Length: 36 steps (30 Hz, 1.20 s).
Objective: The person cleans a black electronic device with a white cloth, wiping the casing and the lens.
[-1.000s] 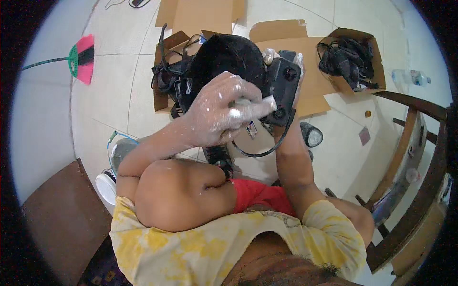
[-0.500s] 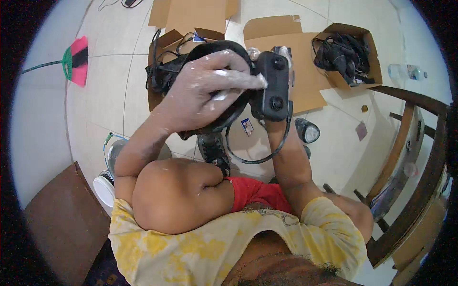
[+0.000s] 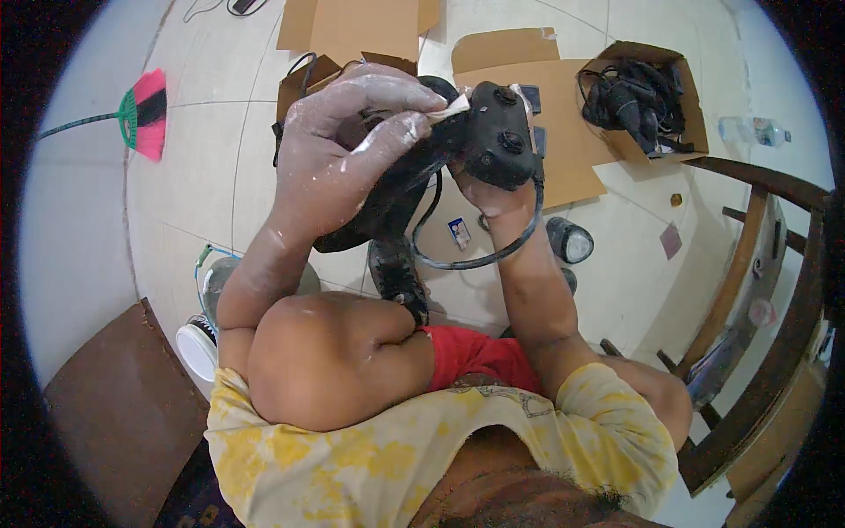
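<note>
Here, your left hand (image 3: 330,141) pinches a white scrap (image 3: 451,109) between thumb and fingers, just beside the black twin-lens camera (image 3: 498,141), which your right hand (image 3: 495,195) grips aloft, fingers mostly hidden behind it. A cable (image 3: 458,265) loops below; beyond, a cardboard box (image 3: 695,110) holds black gear (image 3: 634,101).
</note>
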Available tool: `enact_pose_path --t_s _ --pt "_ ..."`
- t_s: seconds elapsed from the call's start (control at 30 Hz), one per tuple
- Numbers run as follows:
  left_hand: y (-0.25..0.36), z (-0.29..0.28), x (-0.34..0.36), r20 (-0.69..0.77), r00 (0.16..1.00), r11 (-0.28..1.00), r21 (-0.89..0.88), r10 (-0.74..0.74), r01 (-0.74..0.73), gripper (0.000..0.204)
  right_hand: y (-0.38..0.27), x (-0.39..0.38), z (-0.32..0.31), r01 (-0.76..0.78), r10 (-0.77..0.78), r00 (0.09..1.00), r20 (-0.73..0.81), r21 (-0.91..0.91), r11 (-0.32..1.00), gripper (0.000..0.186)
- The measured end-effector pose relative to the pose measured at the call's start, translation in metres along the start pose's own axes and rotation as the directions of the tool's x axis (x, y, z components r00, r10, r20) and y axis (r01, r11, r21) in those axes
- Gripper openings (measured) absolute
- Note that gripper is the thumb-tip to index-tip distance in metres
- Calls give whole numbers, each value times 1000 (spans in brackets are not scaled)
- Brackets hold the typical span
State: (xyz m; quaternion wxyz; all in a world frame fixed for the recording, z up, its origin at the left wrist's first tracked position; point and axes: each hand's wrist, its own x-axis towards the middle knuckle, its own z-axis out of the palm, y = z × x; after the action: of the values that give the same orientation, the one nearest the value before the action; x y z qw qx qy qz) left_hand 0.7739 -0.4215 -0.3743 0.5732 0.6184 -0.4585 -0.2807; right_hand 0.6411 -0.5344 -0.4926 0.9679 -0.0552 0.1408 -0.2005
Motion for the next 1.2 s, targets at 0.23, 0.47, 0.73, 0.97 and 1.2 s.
enact_pose_path --t_s 0.23,0.47,0.73,0.97,1.2 --pt "8 5 5 265 908 892 235 324 -387 15 1 -7 6 3 -3 1000 -29 18 1000 56" --pt "6 14 7 304 865 781 383 398 -494 12 -2 -8 7 38 -37 999 -39 24 999 55" --pt "-3 10 11 321 927 945 189 196 -265 9 -2 -6 8 80 -78 995 -61 29 996 54" --pt "-7 3 8 262 965 988 154 -20 -22 9 -2 -3 6 74 -71 996 -55 46 996 54" --pt "2 23 -5 322 852 695 493 413 -523 16 7 -21 44 195 -368 906 -208 -568 800 56"
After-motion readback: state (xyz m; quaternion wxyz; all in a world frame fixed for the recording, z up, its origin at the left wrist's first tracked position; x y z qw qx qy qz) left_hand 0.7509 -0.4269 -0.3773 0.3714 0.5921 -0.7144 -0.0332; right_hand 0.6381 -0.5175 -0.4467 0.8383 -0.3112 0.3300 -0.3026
